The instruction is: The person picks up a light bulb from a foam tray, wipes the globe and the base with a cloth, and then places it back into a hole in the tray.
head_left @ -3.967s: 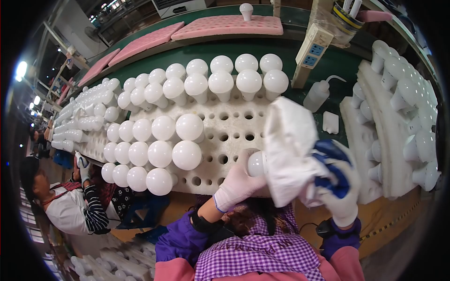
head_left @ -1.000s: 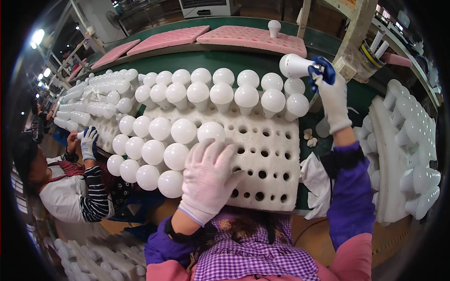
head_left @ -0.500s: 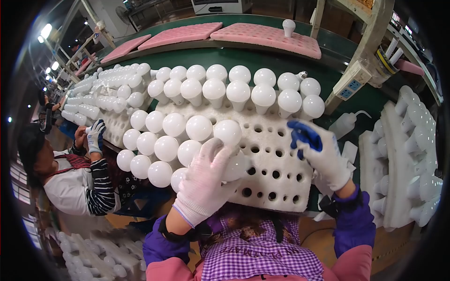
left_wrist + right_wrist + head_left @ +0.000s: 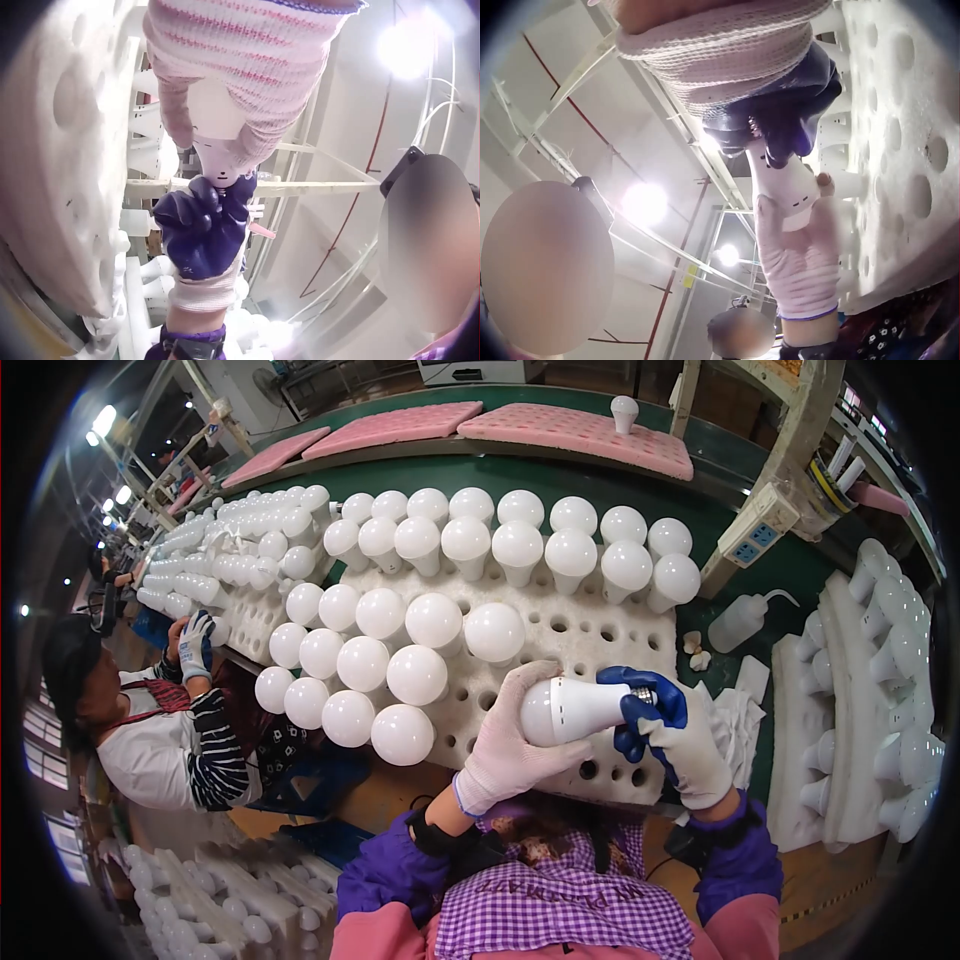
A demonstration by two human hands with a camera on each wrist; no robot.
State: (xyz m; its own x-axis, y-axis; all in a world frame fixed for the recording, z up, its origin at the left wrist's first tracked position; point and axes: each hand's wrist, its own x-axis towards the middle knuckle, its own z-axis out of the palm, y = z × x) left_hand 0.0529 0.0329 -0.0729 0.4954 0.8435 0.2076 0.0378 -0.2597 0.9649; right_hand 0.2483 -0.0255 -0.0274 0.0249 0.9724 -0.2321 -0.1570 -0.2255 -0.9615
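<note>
**A:** Where is the bulb (image 4: pixel 568 709) just now?

**B:** Off the tray (image 4: pixel 583 650), lying on its side in the air over the near edge, right of the standing bulbs (image 4: pixel 494 632). Its dome points left and its cap points right.

**A:** And the hands?

**B:** Both are gripping it. The left hand (image 4: pixel 508 752), in a white glove, has its fingers curled round the dome from below. The right hand (image 4: pixel 672 745) pinches the cap end with its blue fingertips. The left wrist view shows the same thing: blue fingers (image 4: pixel 196 219) closed round the narrow end and the bulb's neck (image 4: pixel 217 154) just above them. In the right wrist view the white body (image 4: pixel 786 187) runs between the two gloves.

**A:** So which step would you call it?

**B:** I'd say handling one bulb between pick-up and seating. It is held across both hands, perhaps being turned or checked at the cap, and it is not in any hole yet.

**A:** What does the next move ask for?

**B:** By my judgement, the bulb has to be tipped cap-down and lined up with one of the open holes in the near right part of the tray. The right hand must let go of the cap first or it will block the hole. The left hand needs to keep clear of the nearest seated bulb. The cloth (image 4: pixel 736 720) lies on the tabletop (image 4: pixel 785 575) to the right, near the bottle (image 4: pixel 742 622), out of the way
</note>
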